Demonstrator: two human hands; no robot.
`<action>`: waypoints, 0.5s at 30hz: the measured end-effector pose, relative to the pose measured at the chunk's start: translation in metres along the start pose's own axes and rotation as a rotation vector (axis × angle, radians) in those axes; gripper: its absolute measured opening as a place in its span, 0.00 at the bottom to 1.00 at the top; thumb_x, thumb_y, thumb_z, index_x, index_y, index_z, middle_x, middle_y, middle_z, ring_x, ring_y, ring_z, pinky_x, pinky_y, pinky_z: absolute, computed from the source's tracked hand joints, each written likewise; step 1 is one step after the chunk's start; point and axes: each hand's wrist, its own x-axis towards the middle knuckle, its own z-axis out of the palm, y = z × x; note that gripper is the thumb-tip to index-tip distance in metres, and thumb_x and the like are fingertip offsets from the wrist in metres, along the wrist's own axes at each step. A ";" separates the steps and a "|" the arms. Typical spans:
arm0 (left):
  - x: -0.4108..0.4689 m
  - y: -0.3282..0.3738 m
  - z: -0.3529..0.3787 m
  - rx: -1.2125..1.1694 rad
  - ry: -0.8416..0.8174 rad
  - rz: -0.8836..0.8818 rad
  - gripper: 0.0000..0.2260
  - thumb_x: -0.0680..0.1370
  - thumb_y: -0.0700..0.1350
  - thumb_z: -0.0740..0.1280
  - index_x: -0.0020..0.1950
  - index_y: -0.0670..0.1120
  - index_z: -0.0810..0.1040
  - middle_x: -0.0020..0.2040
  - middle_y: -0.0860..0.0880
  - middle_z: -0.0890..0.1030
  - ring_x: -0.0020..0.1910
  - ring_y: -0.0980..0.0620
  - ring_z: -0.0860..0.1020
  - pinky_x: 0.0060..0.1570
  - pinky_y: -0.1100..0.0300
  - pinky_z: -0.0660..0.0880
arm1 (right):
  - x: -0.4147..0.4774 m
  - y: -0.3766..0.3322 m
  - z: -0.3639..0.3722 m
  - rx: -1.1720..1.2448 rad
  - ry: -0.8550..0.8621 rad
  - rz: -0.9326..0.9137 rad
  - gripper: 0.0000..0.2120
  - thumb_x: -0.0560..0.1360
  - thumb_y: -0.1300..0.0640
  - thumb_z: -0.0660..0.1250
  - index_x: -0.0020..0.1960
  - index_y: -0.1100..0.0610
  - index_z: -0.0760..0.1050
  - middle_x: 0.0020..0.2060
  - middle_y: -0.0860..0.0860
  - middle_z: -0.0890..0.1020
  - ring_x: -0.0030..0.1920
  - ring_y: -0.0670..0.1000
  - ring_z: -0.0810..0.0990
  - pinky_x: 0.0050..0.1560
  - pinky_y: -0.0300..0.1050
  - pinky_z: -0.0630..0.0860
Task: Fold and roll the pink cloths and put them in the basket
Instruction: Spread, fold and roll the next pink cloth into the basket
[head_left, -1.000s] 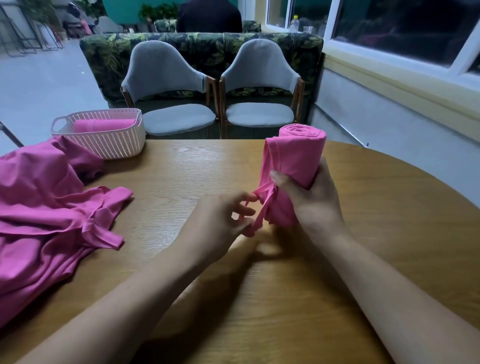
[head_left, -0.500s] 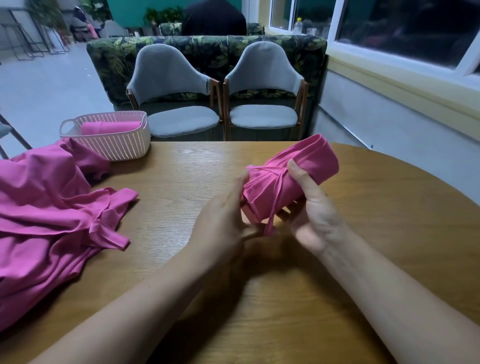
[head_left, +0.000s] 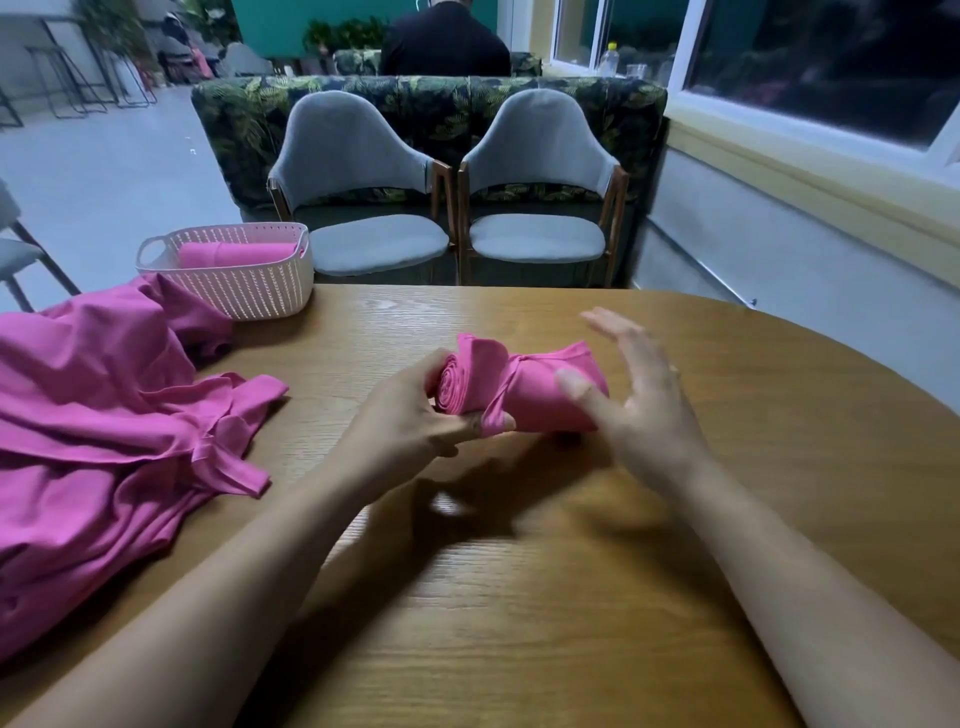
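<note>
Wooden and round-edged, the table (head_left: 519, 597) stands in a dim room with two grey chairs (head_left: 363, 171) pushed up to its far edge.

Judging by how things lie, the task is partly done. One finished roll (head_left: 234, 254) lies on its side inside the basket (head_left: 228, 296), a pale perforated basket with handles that stands at the far left edge of the table. Nothing else can be seen in it, and there looks to be room for more.

A second rolled cloth (head_left: 540, 400) lies on its side around the middle of the table, its spiral end turned toward the person. The left hand (head_left: 410, 421) grips that end with fingers curled round it, and a strap-like band wraps the bundle near the fingertips. The right hand (head_left: 639, 395) is spread wide and blurred, holding nothing, with its thumb at the roll's right part. This roll looks almost ready and has yet to go into the basket.

A heap of loose pink cloths (head_left: 104, 415) sprawls along the left edge of the table, reaching up to the basket's wall. How many pieces it holds cannot be told, but all of it remains to be folded, rolled and put away.
</note>
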 end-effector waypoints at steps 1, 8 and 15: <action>0.000 0.001 -0.002 -0.005 -0.017 -0.009 0.30 0.62 0.64 0.84 0.59 0.54 0.81 0.52 0.49 0.86 0.50 0.41 0.85 0.44 0.39 0.84 | 0.000 0.000 -0.001 -0.127 -0.077 -0.137 0.35 0.74 0.34 0.69 0.78 0.41 0.66 0.75 0.38 0.69 0.79 0.43 0.62 0.78 0.54 0.58; -0.001 0.007 0.001 0.138 -0.007 0.080 0.24 0.69 0.64 0.81 0.58 0.55 0.78 0.45 0.52 0.87 0.43 0.49 0.85 0.38 0.50 0.79 | -0.001 0.002 0.009 -0.348 -0.126 -0.328 0.33 0.69 0.34 0.74 0.68 0.48 0.73 0.56 0.45 0.81 0.56 0.51 0.79 0.65 0.51 0.71; -0.006 0.018 0.008 -0.022 0.191 0.198 0.19 0.79 0.47 0.76 0.61 0.48 0.69 0.40 0.46 0.85 0.36 0.50 0.84 0.36 0.62 0.75 | -0.007 -0.009 0.011 -0.293 0.087 -0.090 0.29 0.68 0.32 0.76 0.62 0.45 0.75 0.47 0.45 0.82 0.45 0.50 0.80 0.45 0.49 0.77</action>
